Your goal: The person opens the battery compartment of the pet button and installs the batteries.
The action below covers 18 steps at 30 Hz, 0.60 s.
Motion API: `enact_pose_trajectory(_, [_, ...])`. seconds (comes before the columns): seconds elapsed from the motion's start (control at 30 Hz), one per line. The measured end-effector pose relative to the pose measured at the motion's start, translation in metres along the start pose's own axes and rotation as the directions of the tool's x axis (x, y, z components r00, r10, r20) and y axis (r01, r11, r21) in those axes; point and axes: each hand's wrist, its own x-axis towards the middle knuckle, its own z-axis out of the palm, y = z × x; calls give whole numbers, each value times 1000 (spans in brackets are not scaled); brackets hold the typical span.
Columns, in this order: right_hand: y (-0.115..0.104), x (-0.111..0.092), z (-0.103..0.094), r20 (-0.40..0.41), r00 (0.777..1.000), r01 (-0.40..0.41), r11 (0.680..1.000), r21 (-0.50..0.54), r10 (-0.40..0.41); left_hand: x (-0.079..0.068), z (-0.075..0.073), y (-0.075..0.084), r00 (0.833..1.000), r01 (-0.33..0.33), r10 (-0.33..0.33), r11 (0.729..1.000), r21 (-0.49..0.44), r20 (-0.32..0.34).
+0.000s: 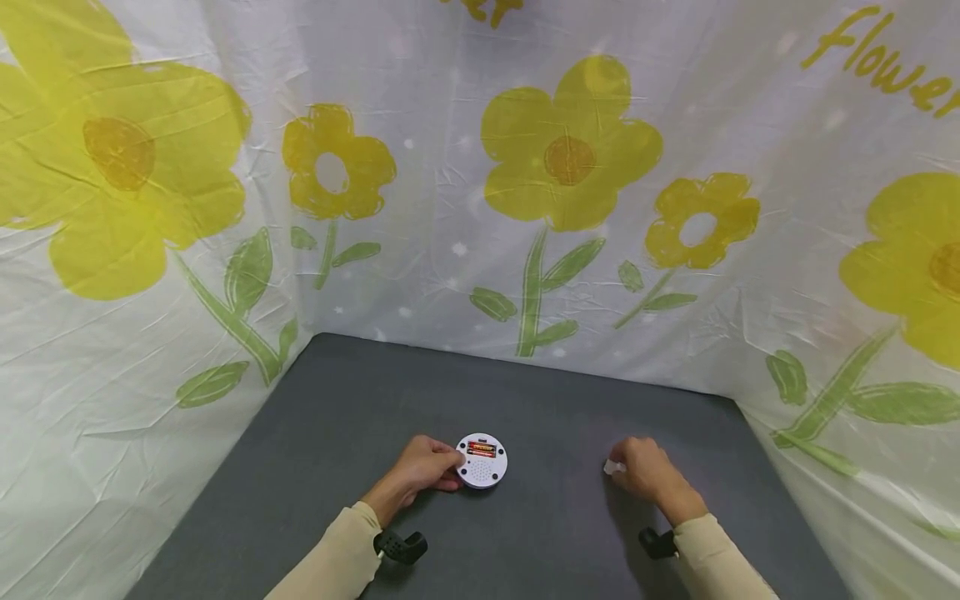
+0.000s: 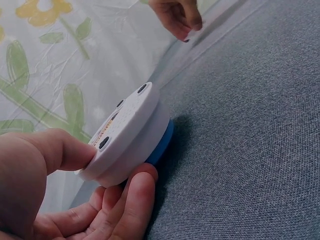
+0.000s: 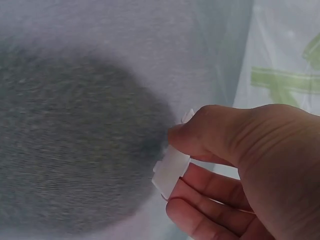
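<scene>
My left hand [image 1: 429, 467] grips the edge of a round white battery device [image 1: 482, 473], thumb on its upper face and fingers beneath. The underside faces up, showing an uncovered compartment with two red batteries [image 1: 481, 449], a grille of small holes and dark feet. In the left wrist view the device [image 2: 127, 135] is tilted, and a blue part [image 2: 162, 142] shows on its lower side. Off to the right, my right hand [image 1: 647, 471] pinches a small white plastic battery cover [image 3: 172, 170] with tabs between thumb and fingers, low over the table.
Both hands are over a dark grey table [image 1: 525, 400]. White curtains [image 1: 420, 275] printed with yellow flowers rise along its back and both sides. A black band with a device [image 1: 401, 547] is on the left wrist, another [image 1: 657, 543] on the right.
</scene>
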Motion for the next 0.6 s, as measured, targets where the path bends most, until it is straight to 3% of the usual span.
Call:
enact_pose_trajectory(0.33, [-17,9,-20,-41,992,123,992,-12,-123,1,0,-2,1000,-1,1,1000,8,4])
enact_pose_trajectory(0.6, [-45,23,-40,-113,955,271,962,-39,-273,0,0,0,1000,0,0,1000,6,-4])
